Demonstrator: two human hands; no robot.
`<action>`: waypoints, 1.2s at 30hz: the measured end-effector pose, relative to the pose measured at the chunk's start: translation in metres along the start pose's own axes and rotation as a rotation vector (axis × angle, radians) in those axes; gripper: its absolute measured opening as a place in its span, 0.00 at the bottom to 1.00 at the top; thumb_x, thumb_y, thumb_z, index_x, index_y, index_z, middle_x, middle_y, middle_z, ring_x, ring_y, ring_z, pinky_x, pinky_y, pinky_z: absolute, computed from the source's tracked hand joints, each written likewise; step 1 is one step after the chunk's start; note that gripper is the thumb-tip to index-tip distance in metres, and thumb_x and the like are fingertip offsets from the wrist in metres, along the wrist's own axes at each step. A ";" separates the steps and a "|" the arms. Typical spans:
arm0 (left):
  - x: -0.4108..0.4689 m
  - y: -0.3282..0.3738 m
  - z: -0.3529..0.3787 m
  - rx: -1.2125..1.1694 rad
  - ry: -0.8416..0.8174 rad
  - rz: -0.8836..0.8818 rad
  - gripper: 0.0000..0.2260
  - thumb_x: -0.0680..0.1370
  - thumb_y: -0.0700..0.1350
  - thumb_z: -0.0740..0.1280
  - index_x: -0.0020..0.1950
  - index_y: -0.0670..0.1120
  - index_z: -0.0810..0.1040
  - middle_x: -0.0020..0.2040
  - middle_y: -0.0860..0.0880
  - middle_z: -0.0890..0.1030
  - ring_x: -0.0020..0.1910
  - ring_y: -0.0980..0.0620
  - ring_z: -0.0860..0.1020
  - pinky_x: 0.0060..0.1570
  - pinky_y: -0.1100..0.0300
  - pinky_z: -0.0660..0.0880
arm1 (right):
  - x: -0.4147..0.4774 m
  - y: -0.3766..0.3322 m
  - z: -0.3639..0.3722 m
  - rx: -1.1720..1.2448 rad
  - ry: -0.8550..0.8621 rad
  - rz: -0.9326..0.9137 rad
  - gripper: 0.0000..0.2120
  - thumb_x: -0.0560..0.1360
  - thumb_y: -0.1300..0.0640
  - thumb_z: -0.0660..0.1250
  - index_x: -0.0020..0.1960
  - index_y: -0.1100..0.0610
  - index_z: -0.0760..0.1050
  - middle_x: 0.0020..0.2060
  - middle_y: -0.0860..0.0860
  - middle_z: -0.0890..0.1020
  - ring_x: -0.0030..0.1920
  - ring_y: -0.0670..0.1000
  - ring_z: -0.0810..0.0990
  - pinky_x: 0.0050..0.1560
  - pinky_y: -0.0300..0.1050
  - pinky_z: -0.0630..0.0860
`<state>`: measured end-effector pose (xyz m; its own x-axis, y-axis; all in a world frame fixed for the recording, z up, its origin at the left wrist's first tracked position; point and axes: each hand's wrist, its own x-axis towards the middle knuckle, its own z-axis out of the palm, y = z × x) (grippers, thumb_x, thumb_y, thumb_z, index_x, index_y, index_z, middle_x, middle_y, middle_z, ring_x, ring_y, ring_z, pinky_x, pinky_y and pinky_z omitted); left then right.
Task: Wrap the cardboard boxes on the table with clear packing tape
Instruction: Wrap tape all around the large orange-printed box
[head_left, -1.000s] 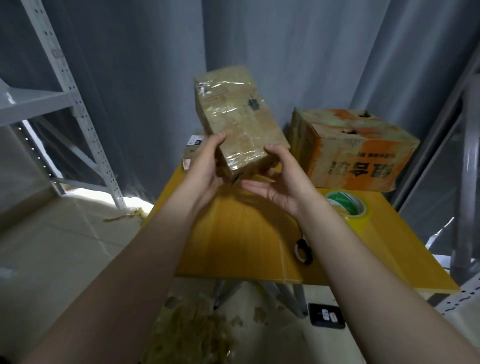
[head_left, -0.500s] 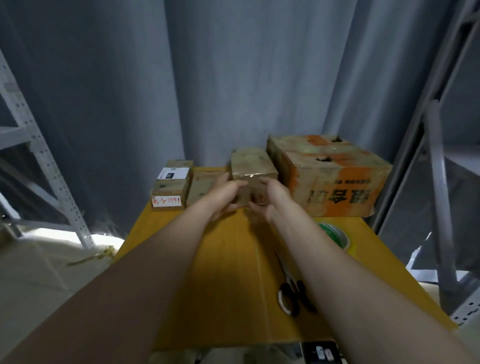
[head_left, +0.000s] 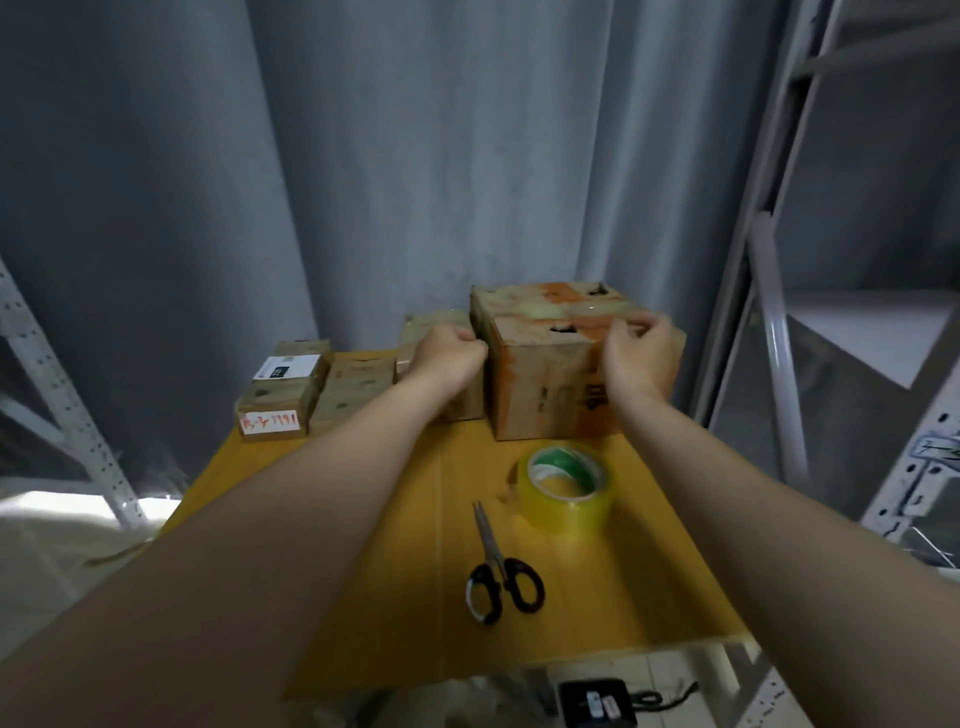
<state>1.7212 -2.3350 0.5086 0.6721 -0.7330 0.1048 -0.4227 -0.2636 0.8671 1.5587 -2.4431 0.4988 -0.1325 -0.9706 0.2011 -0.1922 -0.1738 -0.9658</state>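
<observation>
Head view, hands: left hand (head_left: 451, 349) and right hand (head_left: 641, 347) both reach to the far end of the table (head_left: 395, 561).
Left grip: fingers curled narrow at the upper left edge of the large box (head_left: 550, 384); whether they pinch the cardboard or only press it cannot be told.
Right grip: fingers bent over the upper right corner of the same box, touching it; a firm hold cannot be confirmed.
Large box: between the two hands, standing on the table, orange-stained, torn holes on top, glossy patches that look like tape.
Medium box (head_left: 426, 332): just behind and under the left hand, touching the large box's left side.
Small boxes (head_left: 291, 387): further left of the left hand, some labelled, set in a row.
Tape roll (head_left: 566, 491): nearer the person than the right hand, lying flat, untouched.
Scissors (head_left: 501, 569): nearer still, below the gap between the wrists, blades pointing away.
Step in hand, judged: taking hold of the large box to bring it into working space.
Next move, judged: draw the box toward the tape roll, then free one hand for the roll.
</observation>
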 end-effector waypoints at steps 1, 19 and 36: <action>0.002 0.004 0.006 -0.028 -0.006 -0.003 0.08 0.79 0.44 0.63 0.43 0.52 0.78 0.44 0.45 0.80 0.45 0.43 0.81 0.47 0.52 0.78 | 0.012 0.007 -0.007 -0.073 0.038 0.019 0.16 0.79 0.49 0.63 0.65 0.51 0.73 0.67 0.54 0.74 0.68 0.59 0.71 0.68 0.54 0.70; 0.016 0.014 0.064 -0.346 0.003 -0.075 0.14 0.86 0.50 0.61 0.69 0.55 0.78 0.63 0.50 0.81 0.57 0.44 0.81 0.45 0.44 0.85 | 0.062 0.045 -0.008 0.394 -0.012 0.288 0.16 0.64 0.32 0.66 0.47 0.33 0.65 0.52 0.46 0.80 0.58 0.59 0.78 0.61 0.63 0.76; -0.121 0.042 -0.153 -0.601 0.326 0.055 0.12 0.81 0.53 0.69 0.62 0.49 0.77 0.58 0.51 0.81 0.54 0.50 0.81 0.40 0.34 0.83 | -0.135 -0.101 -0.017 0.835 -0.098 0.264 0.15 0.64 0.46 0.68 0.45 0.51 0.68 0.44 0.52 0.77 0.42 0.53 0.76 0.42 0.51 0.74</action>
<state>1.7148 -2.1617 0.6068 0.8478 -0.4844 0.2160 -0.1138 0.2317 0.9661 1.5796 -2.2920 0.5718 0.0190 -0.9996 -0.0231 0.6114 0.0299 -0.7908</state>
